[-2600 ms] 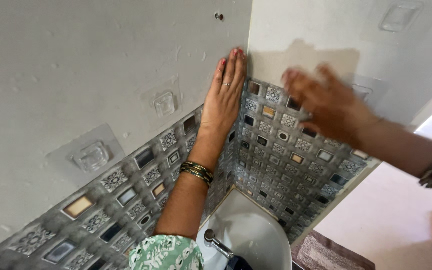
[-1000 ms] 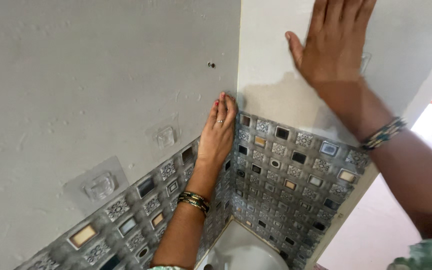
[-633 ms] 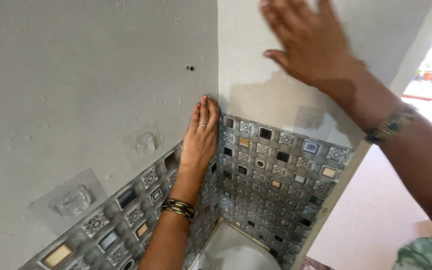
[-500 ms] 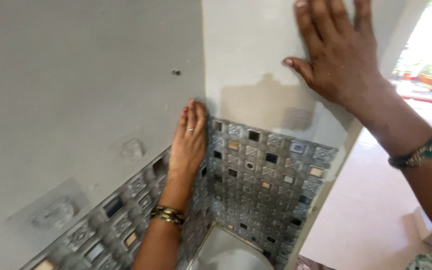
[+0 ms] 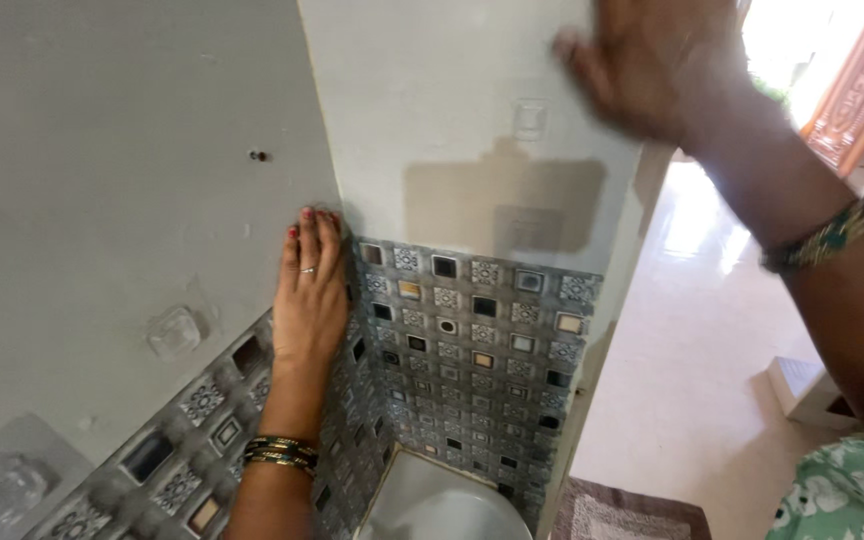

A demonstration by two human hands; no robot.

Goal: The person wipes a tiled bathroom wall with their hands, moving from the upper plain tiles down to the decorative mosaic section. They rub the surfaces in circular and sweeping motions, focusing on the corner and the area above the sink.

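My left hand lies flat, fingers together, against the grey wall at the inner corner, on the top edge of the patterned tile sheet that covers the lower walls. It wears a ring and dark bangles. My right hand is raised high against the white side wall, fingers spread, blurred by motion, holding nothing. A darker rectangular patch shows on the white wall just above the tiles.
A white basin sits below in the corner. Clear stick-on hooks are on the grey wall, another hook on the white wall. A small screw hole is above my left hand. A doorway and pale floor lie right, with a mat.
The view has swung right, showing more doorway and floor. My right hand has slid along the upper white wall toward its outer edge. My left hand stays pressed at the corner.
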